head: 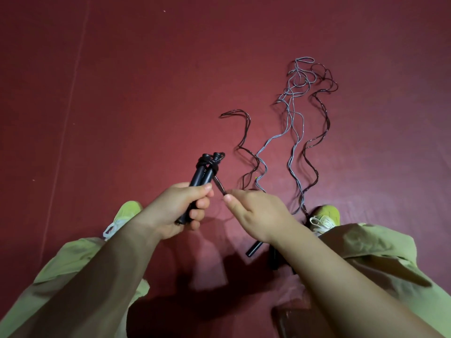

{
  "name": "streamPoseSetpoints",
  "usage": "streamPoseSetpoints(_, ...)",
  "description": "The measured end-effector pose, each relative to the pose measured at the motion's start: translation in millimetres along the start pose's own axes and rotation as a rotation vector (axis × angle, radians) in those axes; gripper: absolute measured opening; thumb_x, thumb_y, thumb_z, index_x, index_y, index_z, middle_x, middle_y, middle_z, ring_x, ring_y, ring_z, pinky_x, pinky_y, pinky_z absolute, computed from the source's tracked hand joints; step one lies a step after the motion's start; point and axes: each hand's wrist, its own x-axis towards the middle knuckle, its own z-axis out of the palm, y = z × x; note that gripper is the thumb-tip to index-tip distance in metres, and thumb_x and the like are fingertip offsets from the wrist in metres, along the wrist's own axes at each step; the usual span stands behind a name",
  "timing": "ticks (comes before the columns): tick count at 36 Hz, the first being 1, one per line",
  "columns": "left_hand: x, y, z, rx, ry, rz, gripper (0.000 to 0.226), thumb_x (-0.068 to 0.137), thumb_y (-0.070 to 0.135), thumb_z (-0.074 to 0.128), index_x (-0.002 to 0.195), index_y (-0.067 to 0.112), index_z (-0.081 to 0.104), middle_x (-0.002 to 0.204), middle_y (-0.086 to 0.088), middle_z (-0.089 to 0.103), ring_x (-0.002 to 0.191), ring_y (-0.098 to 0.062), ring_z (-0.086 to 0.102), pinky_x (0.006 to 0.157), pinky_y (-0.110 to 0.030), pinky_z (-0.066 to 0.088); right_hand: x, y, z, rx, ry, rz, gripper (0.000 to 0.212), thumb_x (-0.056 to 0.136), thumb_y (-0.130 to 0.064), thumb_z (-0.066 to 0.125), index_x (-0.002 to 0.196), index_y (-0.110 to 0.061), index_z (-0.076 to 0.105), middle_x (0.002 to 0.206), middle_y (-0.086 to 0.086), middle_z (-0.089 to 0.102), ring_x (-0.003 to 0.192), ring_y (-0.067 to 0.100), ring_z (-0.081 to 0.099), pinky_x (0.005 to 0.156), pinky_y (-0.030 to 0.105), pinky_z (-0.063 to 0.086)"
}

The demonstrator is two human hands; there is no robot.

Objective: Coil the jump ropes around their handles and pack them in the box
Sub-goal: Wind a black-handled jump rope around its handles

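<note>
Your left hand [180,211] grips the pair of black plastic jump-rope handles [201,178] side by side above the dark red floor [122,93], so your right hand [256,211], pinching the thin dark cord [219,186], can wind it taut. Loose grey and dark ropes [296,113] lie beyond.

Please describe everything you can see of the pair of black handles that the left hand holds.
The pair of black handles lies side by side, looking like smooth plastic, tilted up and away from the person above the red floor. The left hand grips their lower half. Dark rope is coiled round their top ends, and the right hand pinches its taut loose strand.
</note>
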Motion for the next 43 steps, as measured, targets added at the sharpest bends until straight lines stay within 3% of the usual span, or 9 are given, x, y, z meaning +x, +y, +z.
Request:
streamPoseSetpoints(12,14.7,-24.6,5.0,0.534,0.014,-0.043,0.014,0.093,0.022,0.054,0.081,0.019,0.049,0.056,0.006,0.043,0.04,-0.006,0.034,0.039,-0.018,0.026,-17.8,1.0,-23.4,-0.377,-0.054,-0.305,0.016,0.098,-0.034,0.039,0.086,-0.023,0.035,0.102,0.004,0.06,0.095,0.032,0.057,0.064,0.034,0.034)
streamPoseSetpoints(16,13.9,-30.9,17.8,0.763,-0.108,-0.097,0.012,0.092,0.021,0.054,0.08,0.019,0.052,0.057,0.004,0.043,0.042,-0.009,0.034,0.038,-0.016,0.027,-16.9,2.0,-20.3,-0.378,-0.118,-0.346,0.013,0.096,-0.028,0.044,0.086,-0.021,0.049,0.098,0.003,0.062,0.091,0.03,0.058,0.064,0.035,0.037)
streamPoseSetpoints(22,1.1,-31.4,35.9,0.979,-0.4,-0.101,0.027,0.094,0.025,0.056,0.067,0.022,0.049,0.056,0.004,0.044,0.045,-0.01,0.04,0.041,-0.016,0.035,-17.9,4.8,-37.9,0.032,-0.276,-0.281,0.01,0.092,-0.018,0.059,0.088,-0.018,0.068,0.078,-0.006,0.064,0.066,0.0,0.057,0.058,0.014,0.036)
streamPoseSetpoints(26,-7.3,-22.9,38.3,1.026,-0.482,-0.015,0.022,0.094,0.025,0.056,0.074,0.017,0.051,0.053,0.008,0.044,0.041,-0.004,0.039,0.041,-0.014,0.034,-11.6,20.7,-40.8,0.482,-0.339,-0.128,0.02,0.087,-0.008,0.066,0.074,-0.022,0.063,0.068,-0.003,0.061,0.058,0.004,0.051,0.056,0.016,0.041)
streamPoseSetpoints(30,-14.6,-15.7,33.1,0.913,-0.559,-0.03,0.024,0.094,0.024,0.057,0.071,0.025,0.054,0.053,0.009,0.045,0.044,-0.006,0.041,0.048,-0.023,0.038,-8.7,30.6,-37.0,0.866,-0.395,-0.052,0.007,0.079,-0.015,0.064,0.073,-0.016,0.06,0.06,-0.001,0.047,0.055,0.01,0.042,0.054,0.021,0.034)
streamPoseSetpoints(34,-18.4,-15.9,31.3,0.706,-0.672,-0.064,0.017,0.092,0.02,0.056,0.095,0.004,0.056,0.061,0.002,0.043,0.05,-0.009,0.039,0.049,-0.025,0.036,-6.6,31.1,-29.6,1.151,-0.5,-0.021,0.011,0.077,-0.011,0.057,0.068,-0.016,0.06,0.053,-0.005,0.046,0.046,0.006,0.04,0.047,0.019,0.032)
streamPoseSetpoints(38,-18.8,-15.3,25.2,0.448,-0.829,-0.016,0.008,0.085,0.03,0.061,0.085,0.022,0.059,0.055,0.012,0.042,0.046,-0.005,0.038,0.045,-0.02,0.036,-4.7,25.9,-24.8,1.379,-0.469,-0.015,0.011,0.079,-0.013,0.053,0.072,-0.006,0.057,0.054,-0.003,0.055,0.044,0.006,0.05,0.044,0.017,0.039)
streamPoseSetpoints(41,-16.0,-14.4,18.2,0.183,-0.793,0.024,0.038,0.072,0.05,0.076,0.087,0.02,0.058,0.054,0.014,0.043,0.042,0.0,0.037,0.042,-0.016,0.036,3.0,25.0,-20.3,1.489,-0.359,-0.023,0.029,0.067,-0.048,0.078,0.073,-0.02,0.071,0.062,-0.003,0.056,0.049,0.008,0.045,0.047,0.019,0.033)
streamPoseSetpoints(43,-13.2,-9.9,14.3,0.045,-0.615,0.058,0.046,0.071,0.043,0.079,0.089,0.012,0.051,0.054,0.011,0.041,0.04,-0.001,0.034,0.039,-0.016,0.032,7.4,24.9,-21.1,1.529,-0.378,-0.065,0.059,0.062,-0.07,0.07,0.094,-0.02,0.07,0.069,-0.003,0.053,0.051,0.007,0.037,0.046,0.018,0.031)
